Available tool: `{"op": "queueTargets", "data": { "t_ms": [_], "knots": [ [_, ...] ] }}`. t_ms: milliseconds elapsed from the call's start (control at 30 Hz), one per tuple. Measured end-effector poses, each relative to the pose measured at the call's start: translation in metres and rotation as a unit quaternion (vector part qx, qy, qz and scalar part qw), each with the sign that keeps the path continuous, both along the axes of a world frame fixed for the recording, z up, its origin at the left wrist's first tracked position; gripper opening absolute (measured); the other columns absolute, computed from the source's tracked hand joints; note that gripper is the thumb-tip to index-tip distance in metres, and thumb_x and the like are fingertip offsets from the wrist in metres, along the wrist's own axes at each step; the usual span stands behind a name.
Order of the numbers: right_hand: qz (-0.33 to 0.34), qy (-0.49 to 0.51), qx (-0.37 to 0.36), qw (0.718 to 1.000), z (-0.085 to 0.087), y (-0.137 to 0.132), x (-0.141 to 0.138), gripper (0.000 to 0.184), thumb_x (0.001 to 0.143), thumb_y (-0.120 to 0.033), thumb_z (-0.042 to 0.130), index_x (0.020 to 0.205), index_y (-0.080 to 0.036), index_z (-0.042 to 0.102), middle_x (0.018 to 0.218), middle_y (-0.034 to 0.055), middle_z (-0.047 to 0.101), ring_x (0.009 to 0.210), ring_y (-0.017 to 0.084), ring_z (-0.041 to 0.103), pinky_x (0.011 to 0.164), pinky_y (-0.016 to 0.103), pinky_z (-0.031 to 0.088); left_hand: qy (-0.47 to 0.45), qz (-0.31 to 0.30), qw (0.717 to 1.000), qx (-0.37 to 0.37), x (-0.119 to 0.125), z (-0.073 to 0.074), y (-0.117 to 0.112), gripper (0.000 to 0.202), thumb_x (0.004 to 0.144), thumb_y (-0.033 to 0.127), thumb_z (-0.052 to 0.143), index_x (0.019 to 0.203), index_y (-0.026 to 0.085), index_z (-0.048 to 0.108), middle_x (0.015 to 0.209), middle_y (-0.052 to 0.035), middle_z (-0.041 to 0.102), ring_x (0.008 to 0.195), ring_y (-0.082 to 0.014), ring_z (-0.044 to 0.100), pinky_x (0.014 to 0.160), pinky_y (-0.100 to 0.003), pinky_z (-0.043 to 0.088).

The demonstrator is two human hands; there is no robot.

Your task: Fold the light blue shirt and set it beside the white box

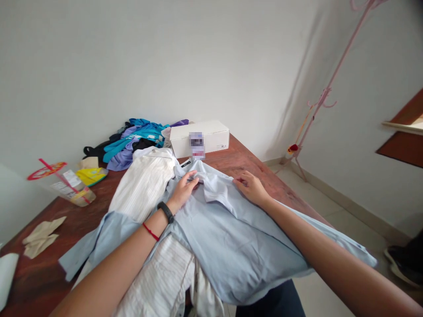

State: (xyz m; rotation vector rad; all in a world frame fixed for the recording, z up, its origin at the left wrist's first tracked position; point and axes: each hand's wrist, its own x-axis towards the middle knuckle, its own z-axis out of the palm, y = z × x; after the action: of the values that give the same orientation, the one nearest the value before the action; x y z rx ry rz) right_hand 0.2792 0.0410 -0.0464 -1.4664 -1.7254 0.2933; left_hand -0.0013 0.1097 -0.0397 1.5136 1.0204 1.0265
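Observation:
A light blue shirt [228, 237] lies spread over a white striped shirt [145, 185] on a reddish-brown table [251, 163]. My left hand [183, 189], with a black band and a red string at the wrist, pinches the blue shirt's collar on its left side. My right hand [251, 187] rests on the collar's right side with fingers curled onto the cloth. Both forearms reach across the blue shirt.
A white cardboard box [200, 138] and a heap of blue, purple and black clothes [132, 141] sit at the table's far end. A tipped plastic cup with a red straw [66, 182], a yellow item and crumpled paper [41, 235] lie left. A pink coat stand [317, 105] stands by the right wall.

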Motion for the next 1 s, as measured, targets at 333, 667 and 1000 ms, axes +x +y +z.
{"op": "queueTargets", "data": {
  "t_ms": [333, 667, 1000],
  "knots": [
    [-0.026, -0.067, -0.032, 0.997, 0.001, -0.001, 0.007, 0.016, 0.092, -0.02, 0.06, 0.099, -0.019, 0.074, 0.098, 0.0053, 0.073, 0.087, 0.018, 0.065, 0.079, 0.027, 0.046, 0.22, -0.03, 0.975, -0.025, 0.01, 0.034, 0.013, 0.051, 0.093, 0.037, 0.062, 0.14, 0.024, 0.047, 0.151, -0.016, 0.049, 0.072, -0.0155, 0.072, 0.049, -0.022, 0.051],
    [-0.044, -0.067, -0.076, 0.994, 0.005, -0.002, 0.007, 0.019, 0.094, -0.025, 0.056, 0.095, -0.021, 0.074, 0.094, 0.0049, 0.077, 0.085, 0.02, 0.069, 0.074, 0.027, 0.044, 0.31, -0.115, 0.943, -0.046, 0.007, 0.044, 0.062, 0.046, 0.087, 0.043, 0.071, 0.124, 0.019, 0.057, 0.104, -0.0085, 0.071, 0.058, -0.0147, 0.07, 0.051, -0.022, 0.054],
    [-0.039, -0.08, -0.078, 0.993, 0.003, -0.001, 0.007, 0.018, 0.095, -0.026, 0.055, 0.091, -0.021, 0.072, 0.091, 0.0043, 0.076, 0.082, 0.02, 0.068, 0.071, 0.026, 0.041, 0.402, -0.147, 0.904, 0.004, -0.002, 0.041, 0.09, 0.044, 0.085, 0.059, 0.067, 0.072, 0.019, 0.052, 0.056, 0.0011, 0.054, 0.048, -0.0155, 0.06, 0.042, -0.022, 0.043]
  ]
}}
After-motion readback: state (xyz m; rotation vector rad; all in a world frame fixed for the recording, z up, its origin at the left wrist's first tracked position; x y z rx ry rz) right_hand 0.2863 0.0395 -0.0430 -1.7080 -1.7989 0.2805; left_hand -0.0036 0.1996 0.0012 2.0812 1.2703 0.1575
